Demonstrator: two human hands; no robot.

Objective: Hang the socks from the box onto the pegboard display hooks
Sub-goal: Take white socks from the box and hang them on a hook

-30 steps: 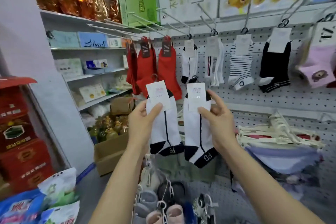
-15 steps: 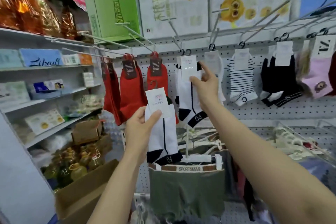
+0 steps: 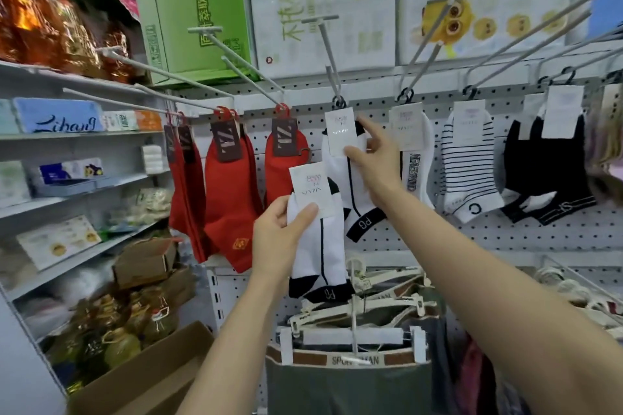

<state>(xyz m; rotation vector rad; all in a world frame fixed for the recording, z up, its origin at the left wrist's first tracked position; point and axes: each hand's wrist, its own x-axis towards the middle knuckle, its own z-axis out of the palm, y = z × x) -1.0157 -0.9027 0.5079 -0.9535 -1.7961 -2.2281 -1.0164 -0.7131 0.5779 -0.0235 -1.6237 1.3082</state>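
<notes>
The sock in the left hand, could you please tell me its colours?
White with black heel, toe band and stripe, on the sock in the head view.

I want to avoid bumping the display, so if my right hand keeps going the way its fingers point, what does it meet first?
Probably the white paper tag of the hanging white sock, which the right hand reaches up-left toward; contact is unclear.
</notes>
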